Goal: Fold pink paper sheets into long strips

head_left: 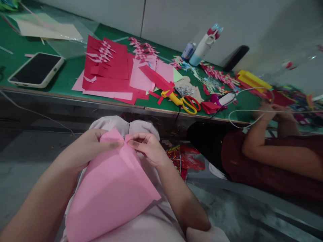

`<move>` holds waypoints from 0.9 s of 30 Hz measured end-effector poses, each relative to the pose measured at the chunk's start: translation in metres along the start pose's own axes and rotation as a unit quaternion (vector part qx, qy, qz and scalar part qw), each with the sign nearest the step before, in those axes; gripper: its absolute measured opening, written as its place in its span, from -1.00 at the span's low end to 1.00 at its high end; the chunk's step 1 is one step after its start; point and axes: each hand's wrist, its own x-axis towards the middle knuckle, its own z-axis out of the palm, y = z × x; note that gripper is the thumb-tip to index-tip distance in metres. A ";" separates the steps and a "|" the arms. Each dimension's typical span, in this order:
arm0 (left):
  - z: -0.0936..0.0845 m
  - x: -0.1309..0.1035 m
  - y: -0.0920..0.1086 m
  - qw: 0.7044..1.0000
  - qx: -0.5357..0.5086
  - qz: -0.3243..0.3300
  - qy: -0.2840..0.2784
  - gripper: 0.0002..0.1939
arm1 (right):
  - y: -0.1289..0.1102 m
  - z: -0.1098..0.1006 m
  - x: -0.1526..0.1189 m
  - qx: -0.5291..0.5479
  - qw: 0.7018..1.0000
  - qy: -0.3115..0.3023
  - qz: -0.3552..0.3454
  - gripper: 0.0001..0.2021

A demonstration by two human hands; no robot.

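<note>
A large pink paper sheet (111,191) lies over my lap, below the table edge. My left hand (88,148) pinches its top edge on the left. My right hand (147,148) pinches the same edge on the right, and the fingertips of both hands nearly meet at a small split in the paper. On the green table (68,69) ahead lie red paper sheets (108,64) with cut strips, pink sheets (141,77), and yellow-handled scissors (180,101) beside red-handled scissors (193,102).
A phone (35,69) lies at the table's left. A white bottle (204,45) and a small jar (188,50) stand at the back. Another person's arms (267,134) work at the right with woven paper pieces (219,75). Red scraps (186,159) lie on the floor.
</note>
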 end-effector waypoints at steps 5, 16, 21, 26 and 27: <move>0.000 0.002 -0.001 1.000 -0.002 -0.001 -0.001 -0.56 | -0.002 0.002 -0.001 -0.012 1.000 -0.015 -0.024 -0.73; 0.002 -0.002 0.004 1.000 0.010 -0.010 0.014 -0.59 | 0.001 -0.005 -0.002 -0.026 0.999 -0.021 0.009 -0.74; 0.002 -0.002 0.005 1.000 0.014 -0.007 0.020 -0.58 | 0.000 -0.003 -0.003 -0.018 1.000 -0.007 0.008 -0.73; 0.000 -0.004 0.003 0.999 0.028 -0.006 0.031 -0.61 | -0.004 0.000 -0.005 -0.002 1.000 -0.013 -0.013 -0.75; 0.000 -0.003 0.003 0.999 0.027 -0.006 0.031 -0.60 | -0.004 0.000 -0.005 -0.003 1.000 -0.013 -0.014 -0.76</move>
